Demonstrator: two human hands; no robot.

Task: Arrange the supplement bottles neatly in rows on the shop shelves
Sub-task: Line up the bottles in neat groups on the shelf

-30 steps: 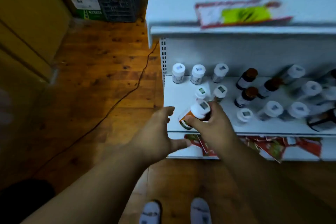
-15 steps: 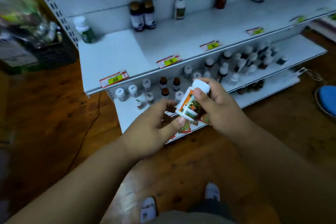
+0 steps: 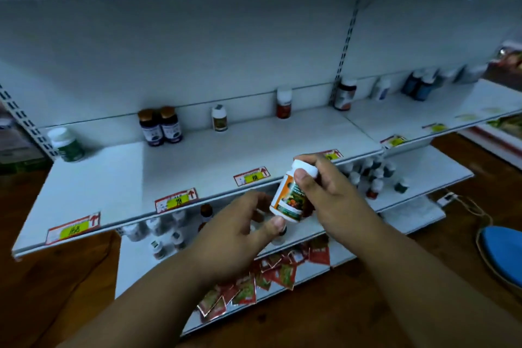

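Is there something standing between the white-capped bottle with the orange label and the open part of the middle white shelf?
Nothing visible. The right hand grips the orange-labelled bottle before the middle shelf; its front area is bare, with bottles only along the back wall.

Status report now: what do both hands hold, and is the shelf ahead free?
Right hand grips bottle near its cap. Left hand touches its base. Bottle tilted, off the shelf. Wide bare stretch straight ahead.
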